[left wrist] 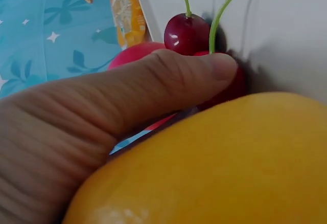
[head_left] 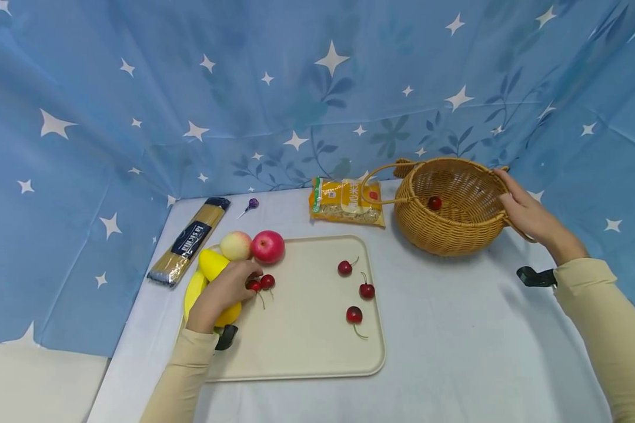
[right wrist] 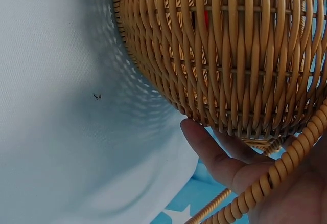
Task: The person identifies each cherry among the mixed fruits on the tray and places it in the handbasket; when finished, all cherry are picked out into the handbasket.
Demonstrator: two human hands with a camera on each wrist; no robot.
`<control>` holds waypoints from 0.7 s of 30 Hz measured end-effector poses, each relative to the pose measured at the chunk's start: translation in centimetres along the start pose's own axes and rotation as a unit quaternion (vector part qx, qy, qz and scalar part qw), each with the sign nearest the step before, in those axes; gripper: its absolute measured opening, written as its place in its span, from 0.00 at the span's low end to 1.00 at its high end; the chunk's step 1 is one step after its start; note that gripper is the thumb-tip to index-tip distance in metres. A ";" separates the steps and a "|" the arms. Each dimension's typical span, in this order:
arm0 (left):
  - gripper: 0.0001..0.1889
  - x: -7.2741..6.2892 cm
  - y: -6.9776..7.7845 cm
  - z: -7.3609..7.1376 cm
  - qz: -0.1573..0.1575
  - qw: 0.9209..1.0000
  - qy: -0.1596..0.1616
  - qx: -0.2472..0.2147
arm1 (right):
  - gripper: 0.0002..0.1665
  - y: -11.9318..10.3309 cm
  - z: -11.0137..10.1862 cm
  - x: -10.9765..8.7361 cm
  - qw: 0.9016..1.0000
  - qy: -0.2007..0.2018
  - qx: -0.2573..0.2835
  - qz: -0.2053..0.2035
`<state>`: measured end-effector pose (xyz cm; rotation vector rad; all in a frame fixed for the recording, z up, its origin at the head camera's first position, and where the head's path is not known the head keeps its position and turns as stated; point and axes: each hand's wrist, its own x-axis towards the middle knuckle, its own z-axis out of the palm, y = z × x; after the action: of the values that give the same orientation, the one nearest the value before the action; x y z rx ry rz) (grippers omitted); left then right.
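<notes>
1. One beige tray [head_left: 307, 335] is the biggest thing before me; my left forearm and the fruit cover part of its left side.
2. One wicker basket [head_left: 444, 238] sits right of the tray, its mouth upward, wider from left to right. My right hand [head_left: 531, 217] grips its right side; some of my fingers are hidden behind the weave.
3. One spaghetti pack [head_left: 190, 239] slants beyond the tray's left edge.
4. One orange-yellow bag [head_left: 344, 202] lies behind the tray, partly crossed by a basket handle.
5. At the tray's left are one banana [head_left: 193, 291] and yellow fruit [head_left: 213, 264] whose count my hand obscures.
6. One red apple [head_left: 268, 247] and one pale peach [head_left: 236, 245] touch the tray's far edge.
7. I see six cherries: three at the tray's right, one in the basket, two by my left hand [head_left: 224, 291]. That hand pinches one red cherry [head_left: 254, 286] beside the yellow fruit; its stem points toward me, slightly right. My index fingertip is hard to make out.
8. One purple lollipop [head_left: 252, 203] lies behind the peach.
</notes>
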<state>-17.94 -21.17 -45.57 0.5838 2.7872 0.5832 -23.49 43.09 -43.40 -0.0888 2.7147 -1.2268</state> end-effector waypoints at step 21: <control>0.18 -0.7 -1.0 -0.3 0.017 0.993 0.020 -0.112 | 0.40 0.0 0.0 -0.1 1.000 0.004 0.003 -0.006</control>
<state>-17.73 -22.45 -45.62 0.5779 2.7011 0.9107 -23.43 43.09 -43.36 -0.1005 2.7223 -1.2414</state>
